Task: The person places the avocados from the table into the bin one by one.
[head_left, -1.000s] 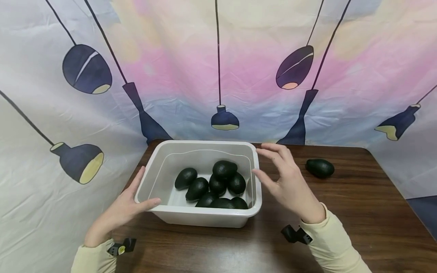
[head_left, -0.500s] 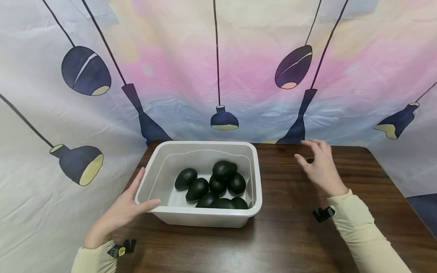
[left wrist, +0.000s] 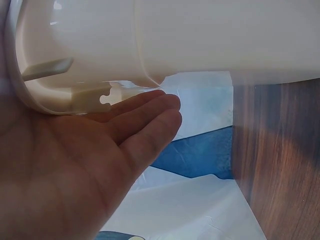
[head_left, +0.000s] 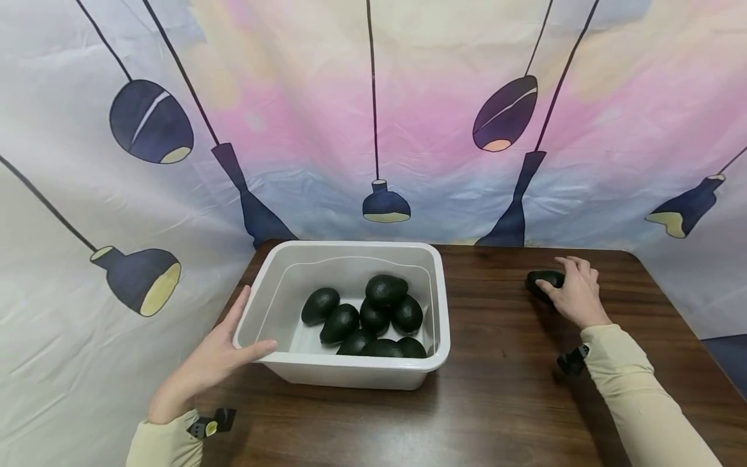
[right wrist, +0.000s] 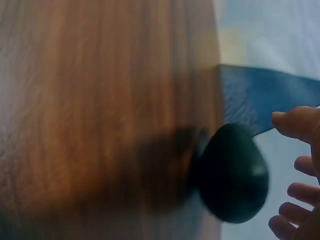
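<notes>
A white plastic tub (head_left: 344, 374) stands on the table with several dark green avocados (head_left: 340, 323) inside. My left hand (head_left: 211, 357) rests at its near left corner, thumb over the rim and straight fingers along the outside. In the left wrist view, the palm (left wrist: 65, 165) lies against the tub's rim, fingers extended under it. Another avocado (head_left: 537, 283) lies alone on the table at the right. My right hand (head_left: 579, 295) is right at it, its thumb overlapping it in the head view. The right wrist view shows the fingers (right wrist: 300, 122) spread, with a gap to the avocado (right wrist: 235, 175).
The dark brown wooden table (head_left: 490, 402) extends to the right and in front of the tub. A fabric backdrop (head_left: 327, 130) printed with hanging lamps rises along the table's far edge and left side. Each wrist carries a small black camera (head_left: 572, 360).
My right hand has moved from beside the tub's right rim to the lone avocado at the right. My left hand stays at the tub's corner; the tub and its avocados have not moved.
</notes>
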Tool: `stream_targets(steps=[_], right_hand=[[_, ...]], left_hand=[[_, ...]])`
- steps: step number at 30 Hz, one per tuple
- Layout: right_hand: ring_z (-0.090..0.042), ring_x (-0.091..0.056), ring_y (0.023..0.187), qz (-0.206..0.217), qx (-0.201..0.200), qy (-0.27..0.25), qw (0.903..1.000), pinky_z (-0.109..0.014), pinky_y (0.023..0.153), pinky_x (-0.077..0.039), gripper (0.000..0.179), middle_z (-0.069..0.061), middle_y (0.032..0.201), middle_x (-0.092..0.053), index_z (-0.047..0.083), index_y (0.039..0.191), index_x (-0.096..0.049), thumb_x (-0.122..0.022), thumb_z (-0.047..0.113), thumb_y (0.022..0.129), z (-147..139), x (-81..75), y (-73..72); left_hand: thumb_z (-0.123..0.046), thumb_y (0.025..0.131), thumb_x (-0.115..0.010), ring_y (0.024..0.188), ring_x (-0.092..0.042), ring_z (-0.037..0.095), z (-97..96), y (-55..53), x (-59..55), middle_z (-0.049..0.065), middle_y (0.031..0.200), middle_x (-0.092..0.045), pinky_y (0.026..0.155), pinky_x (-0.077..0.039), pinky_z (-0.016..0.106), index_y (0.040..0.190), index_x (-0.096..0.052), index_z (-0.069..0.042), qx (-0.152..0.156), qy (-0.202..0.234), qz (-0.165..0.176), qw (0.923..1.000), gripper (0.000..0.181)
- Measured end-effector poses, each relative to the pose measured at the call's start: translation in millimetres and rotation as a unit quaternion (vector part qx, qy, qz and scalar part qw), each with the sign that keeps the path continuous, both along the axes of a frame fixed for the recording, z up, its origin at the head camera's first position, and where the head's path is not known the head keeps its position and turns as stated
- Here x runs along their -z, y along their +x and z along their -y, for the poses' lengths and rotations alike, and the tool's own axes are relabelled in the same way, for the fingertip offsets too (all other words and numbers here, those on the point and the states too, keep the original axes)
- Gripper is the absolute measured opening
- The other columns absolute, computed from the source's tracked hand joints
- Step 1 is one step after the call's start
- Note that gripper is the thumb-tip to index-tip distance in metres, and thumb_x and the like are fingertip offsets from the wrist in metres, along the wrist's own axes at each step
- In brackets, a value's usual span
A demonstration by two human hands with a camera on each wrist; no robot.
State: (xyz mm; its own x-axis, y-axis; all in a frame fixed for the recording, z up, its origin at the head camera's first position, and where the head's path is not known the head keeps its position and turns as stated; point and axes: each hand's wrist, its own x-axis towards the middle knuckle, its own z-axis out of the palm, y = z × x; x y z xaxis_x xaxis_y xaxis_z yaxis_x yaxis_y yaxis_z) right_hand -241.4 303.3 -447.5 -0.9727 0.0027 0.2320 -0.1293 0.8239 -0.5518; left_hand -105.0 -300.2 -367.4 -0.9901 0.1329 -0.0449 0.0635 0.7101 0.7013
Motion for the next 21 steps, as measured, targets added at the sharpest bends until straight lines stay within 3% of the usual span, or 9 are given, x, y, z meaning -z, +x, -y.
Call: stream_targets(steps=[11,21], right_hand=[[-0.058,-0.010,0.128,0.019,-0.023,-0.002,0.9996,-0.072,0.094,-0.016,0.073,-0.035,0.146,-0.012,-0.009,0.144,-0.023,-0.058,0.032,0.094,-10.7,19.5,-4.3],[-0.059,-0.021,0.120,0.021,-0.020,0.011,0.9995,-0.068,0.087,-0.028,0.070,-0.039,0.138,-0.024,-0.012,0.140,-0.030,-0.058,0.032,0.094,-13.7,27.5,-8.8]], left_hand=[[-0.037,0.084,-0.070,0.136,-0.016,0.044,0.5,0.2,2.0,0.011,0.157,-0.003,0.098,-0.023,0.066,0.148,0.007,-0.040,0.001,0.003,-0.006,1.0000,0.101],[-0.035,0.084,-0.070,0.136,-0.015,0.044,-1.5,2.4,-1.8,0.010,0.157,-0.002,0.097,-0.023,0.067,0.149,0.007,-0.039,0.001,0.008,0.000,1.0000,0.101]])
